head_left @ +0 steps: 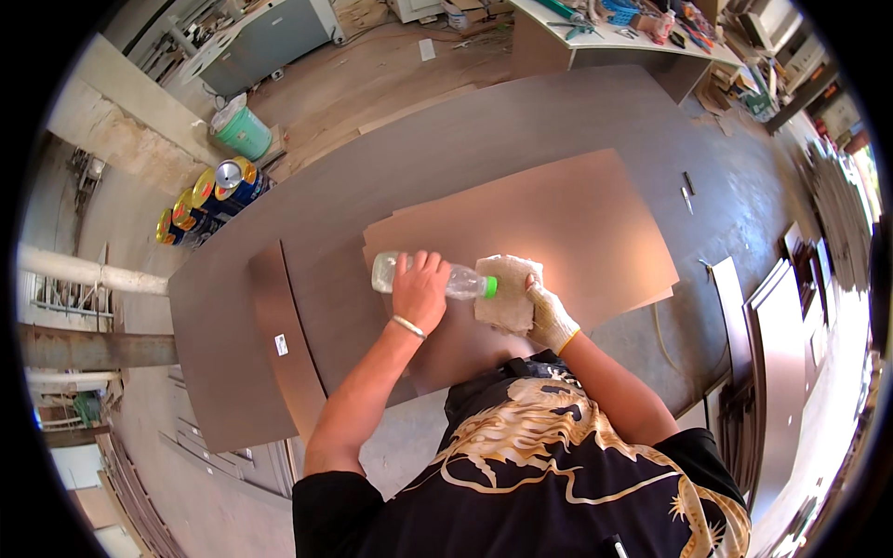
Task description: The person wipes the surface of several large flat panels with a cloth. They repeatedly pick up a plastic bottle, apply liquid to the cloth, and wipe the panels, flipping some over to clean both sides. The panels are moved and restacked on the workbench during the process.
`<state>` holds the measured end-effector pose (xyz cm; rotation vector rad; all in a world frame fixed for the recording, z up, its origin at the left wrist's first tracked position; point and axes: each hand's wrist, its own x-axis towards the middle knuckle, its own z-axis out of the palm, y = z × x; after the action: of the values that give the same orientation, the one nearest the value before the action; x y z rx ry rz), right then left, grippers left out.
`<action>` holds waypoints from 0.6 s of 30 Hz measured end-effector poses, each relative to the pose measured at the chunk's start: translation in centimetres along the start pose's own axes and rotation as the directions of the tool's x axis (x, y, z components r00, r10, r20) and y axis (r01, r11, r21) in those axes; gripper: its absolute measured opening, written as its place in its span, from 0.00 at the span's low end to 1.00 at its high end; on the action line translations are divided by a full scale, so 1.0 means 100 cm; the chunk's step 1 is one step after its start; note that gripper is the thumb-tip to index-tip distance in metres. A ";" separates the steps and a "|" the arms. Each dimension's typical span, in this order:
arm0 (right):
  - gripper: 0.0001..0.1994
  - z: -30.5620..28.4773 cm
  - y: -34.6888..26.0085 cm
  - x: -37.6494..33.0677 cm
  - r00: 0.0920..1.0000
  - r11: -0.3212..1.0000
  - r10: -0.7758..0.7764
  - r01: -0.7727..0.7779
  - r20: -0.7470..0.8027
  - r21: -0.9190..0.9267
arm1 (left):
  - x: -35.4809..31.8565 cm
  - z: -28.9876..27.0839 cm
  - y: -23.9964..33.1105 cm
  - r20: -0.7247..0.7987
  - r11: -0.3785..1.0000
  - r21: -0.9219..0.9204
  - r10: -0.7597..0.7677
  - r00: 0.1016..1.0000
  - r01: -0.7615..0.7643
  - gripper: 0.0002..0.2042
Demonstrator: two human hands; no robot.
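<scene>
My left hand (420, 296), bare and with a light bracelet at the wrist, is wrapped round a clear plastic bottle (462, 283). The bottle lies tilted on its side in the grip, its green cap (490, 286) pointing right and meeting the edge of a pad. That off-white, rough-edged cloth pad (507, 299) is gripped by my right hand (552, 318), which wears a pale knit glove, thumb on top. Beneath both hands lies a stack of brown, copper-toned sheets (549, 205). Whether liquid leaves the bottle cannot be made out.
The sheets rest on a large dark table (326, 209). A narrow brown strip (279, 325) lies left, and two small tools (687, 195) at the far right. Cans (206, 191) and a green bucket (246, 135) stand beyond the left edge. Panels (781, 344) lean at right.
</scene>
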<state>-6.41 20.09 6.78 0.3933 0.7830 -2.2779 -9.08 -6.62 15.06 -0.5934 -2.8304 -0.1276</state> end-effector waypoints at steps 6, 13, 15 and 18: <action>0.41 0.029 0.003 0.015 0.998 0.999 0.037 -0.039 0.049 0.038 | 0.022 -0.040 -0.014 0.015 0.995 0.096 -0.021 1.000 0.020 0.03; 0.42 0.067 0.021 0.039 0.983 0.995 0.032 -0.048 0.183 0.084 | -0.052 -0.014 -0.041 -0.020 0.977 -0.070 -0.202 0.979 0.200 0.11; 0.43 0.081 0.022 0.039 0.965 0.993 0.060 -0.083 0.256 0.078 | -0.089 0.007 -0.047 -0.007 0.944 -0.122 -0.309 0.951 0.306 0.18; 0.44 0.069 0.028 0.034 0.951 0.974 0.130 -0.176 0.282 0.144 | -0.127 0.039 -0.041 -0.155 0.825 -0.050 -0.563 0.812 0.563 0.24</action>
<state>-7.32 12.39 9.35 0.2029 0.4084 -2.1958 -0.32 -14.69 7.91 0.2730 -2.7466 -0.2690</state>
